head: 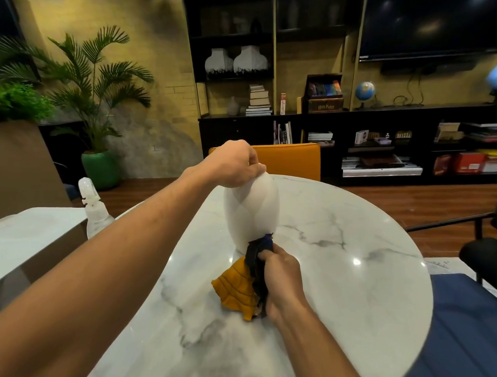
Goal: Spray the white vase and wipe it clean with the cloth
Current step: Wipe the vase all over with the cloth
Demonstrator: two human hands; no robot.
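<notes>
White and egg-shaped, the vase [252, 211] is standing upright on the marble table [352, 272], a little back from the near edge and close to the middle of the round top. At its narrow top, the left hand [234, 166] is pinching the rim from above, fingers closed over the mouth and steadying it. Low on the near right side, the right hand [280, 281] is clenching a bunched cloth [243, 288], dark blue where it is pressing against the vase's lower body and mustard yellow where the loose end is trailing down onto the table. The dark part is touching the vase just above its base.

Further left, the spray bottle [94, 207] is standing on the table's edge, partly hidden behind the left forearm and well apart from either hand.

As a judgement, the spraying is probably over, since the bottle is set aside and neither hand is reaching for it, though no wet sheen is showing on the vase to confirm it. Wiping is the step in hand, and the cloth is working the bottom of the near face. How much of the upper body and far side is already clean cannot be told; the rim under the left fingers is likely remaining to be wiped.
</notes>
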